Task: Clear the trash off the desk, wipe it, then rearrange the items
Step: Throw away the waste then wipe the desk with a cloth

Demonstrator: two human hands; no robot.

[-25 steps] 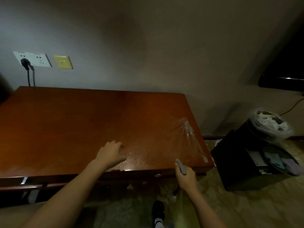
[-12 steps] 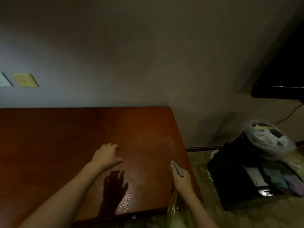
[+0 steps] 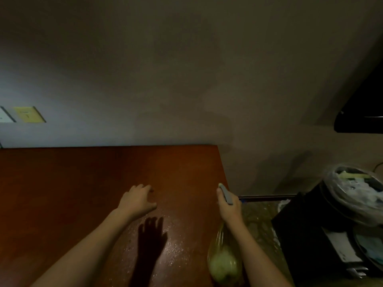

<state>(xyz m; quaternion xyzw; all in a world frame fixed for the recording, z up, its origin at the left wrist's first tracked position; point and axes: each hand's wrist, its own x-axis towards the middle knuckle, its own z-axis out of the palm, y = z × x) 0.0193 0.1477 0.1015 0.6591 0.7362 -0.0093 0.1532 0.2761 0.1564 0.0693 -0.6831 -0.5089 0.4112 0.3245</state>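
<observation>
The red-brown wooden desk (image 3: 83, 183) fills the lower left, and its near right part glistens with fine droplets (image 3: 178, 245). My right hand (image 3: 229, 210) grips a spray bottle (image 3: 224, 264) of yellow-green liquid at the desk's right edge, its grey nozzle (image 3: 226, 193) pointing away from me. My left hand (image 3: 137, 200) hovers just above the desk with relaxed fingers, holds nothing, and casts a shadow nearer to me.
A bin lined with a clear bag (image 3: 356, 195) and full of trash stands on the floor at the right, beside a black cabinet (image 3: 306, 235). A yellow wall plate (image 3: 29, 114) is on the wall at the left. A dark object (image 3: 360, 121) juts out at the upper right.
A spray burst that hung over the desk's right edge a second ago is gone. The view has moved closer over the desk, and both hands reach farther across it.
</observation>
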